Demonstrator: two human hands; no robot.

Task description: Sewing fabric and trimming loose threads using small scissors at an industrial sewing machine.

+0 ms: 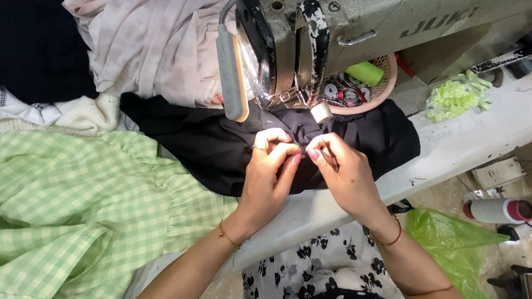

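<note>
A black garment (217, 147) lies on the white sewing table (471, 132) under the head of a grey sewing machine (392, 15). My left hand (267, 180) and my right hand (343, 170) meet over the cloth just in front of the needle area. Both pinch the black fabric between thumb and fingertips at the same small spot. What lies between the fingertips is too small to make out. A slim white lamp (232, 78) hangs from the machine just above my left hand.
A green-and-white checked garment (57, 221) covers the left of the table. Pale pink cloth (151, 40) and dark and white clothes are piled behind it. A pink basket (360, 87) of bobbins, a bag of green buttons (457, 94), a thread cone (497, 210) and a green plastic bag (446, 237) sit right.
</note>
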